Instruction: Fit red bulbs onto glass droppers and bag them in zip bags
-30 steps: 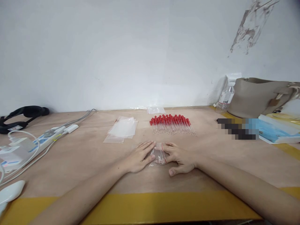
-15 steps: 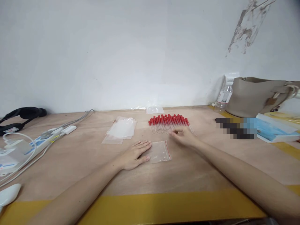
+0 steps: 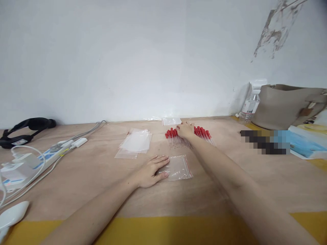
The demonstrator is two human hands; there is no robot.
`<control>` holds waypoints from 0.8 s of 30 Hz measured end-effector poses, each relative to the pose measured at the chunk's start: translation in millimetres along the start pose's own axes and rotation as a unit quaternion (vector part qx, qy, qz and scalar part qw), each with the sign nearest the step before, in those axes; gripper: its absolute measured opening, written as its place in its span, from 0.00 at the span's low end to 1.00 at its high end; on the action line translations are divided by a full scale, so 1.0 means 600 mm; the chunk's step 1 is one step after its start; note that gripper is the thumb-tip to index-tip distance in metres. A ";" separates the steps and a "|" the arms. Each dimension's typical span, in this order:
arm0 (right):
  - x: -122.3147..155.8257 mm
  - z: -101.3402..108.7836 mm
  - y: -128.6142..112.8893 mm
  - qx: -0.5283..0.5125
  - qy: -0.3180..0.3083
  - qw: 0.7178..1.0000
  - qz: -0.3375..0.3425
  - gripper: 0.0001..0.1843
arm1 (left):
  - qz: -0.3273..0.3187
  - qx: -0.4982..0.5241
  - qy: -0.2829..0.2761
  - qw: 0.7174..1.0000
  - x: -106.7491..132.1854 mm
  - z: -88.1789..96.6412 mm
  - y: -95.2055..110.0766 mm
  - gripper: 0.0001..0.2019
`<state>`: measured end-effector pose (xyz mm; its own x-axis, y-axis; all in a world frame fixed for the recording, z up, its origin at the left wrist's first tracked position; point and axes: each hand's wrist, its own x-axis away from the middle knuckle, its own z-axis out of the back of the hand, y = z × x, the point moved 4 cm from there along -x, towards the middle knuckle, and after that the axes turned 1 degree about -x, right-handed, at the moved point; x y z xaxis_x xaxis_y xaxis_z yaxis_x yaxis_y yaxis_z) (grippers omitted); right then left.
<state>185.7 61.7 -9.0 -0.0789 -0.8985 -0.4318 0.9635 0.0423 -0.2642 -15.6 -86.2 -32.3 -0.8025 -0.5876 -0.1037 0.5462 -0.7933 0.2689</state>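
A small clear zip bag with a red strip (image 3: 180,167) lies flat on the wooden table (image 3: 84,177). My left hand (image 3: 150,170) rests flat beside it, fingers stretched out, thumb touching the bag's left edge. Farther back lies a row of thin clear droppers with red bulbs (image 3: 201,132). My right hand (image 3: 185,129) is stretched out over the middle of that row, fingers curled down onto the red bulbs; whether it grips one is hidden.
A stack of clear bags (image 3: 135,142) lies left of the droppers, another bag (image 3: 170,120) by the wall. A power strip with cables (image 3: 38,158) and a black strap (image 3: 25,126) are at the left. A water bottle (image 3: 250,107), beige bag (image 3: 286,105) and blue packet (image 3: 306,144) are at the right.
My right hand left the zip bag and reached back to the row of droppers. My left hand stayed by the bag.
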 end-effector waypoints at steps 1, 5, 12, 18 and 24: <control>-0.005 -0.004 0.003 -0.007 -0.005 1.000 -0.004 0.11 | -0.001 -0.002 -0.003 1.000 0.000 -0.001 0.000 0.27; -0.017 -0.007 0.018 -0.052 -0.007 0.998 -0.031 0.12 | 0.000 -0.002 -0.005 1.000 -0.003 -0.002 -0.002 0.27; -0.012 0.030 0.041 -0.204 0.032 0.978 -0.039 0.16 | 0.011 0.013 0.006 1.000 0.000 -0.001 -0.002 0.27; 0.071 0.083 0.110 -0.377 0.104 0.917 -0.077 0.17 | 0.014 0.048 0.076 0.996 0.006 0.009 0.002 0.21; 0.179 0.065 0.158 -0.635 0.067 0.745 -0.196 0.11 | -0.013 0.056 0.063 0.996 0.005 0.009 -0.004 0.19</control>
<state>278.6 -47.8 -46.5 -0.3969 -0.9027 -0.1664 -0.1513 0.2432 -0.9581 -20.5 -85.2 -27.9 -0.7753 -0.5883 -0.2298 0.4899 -0.7898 0.3691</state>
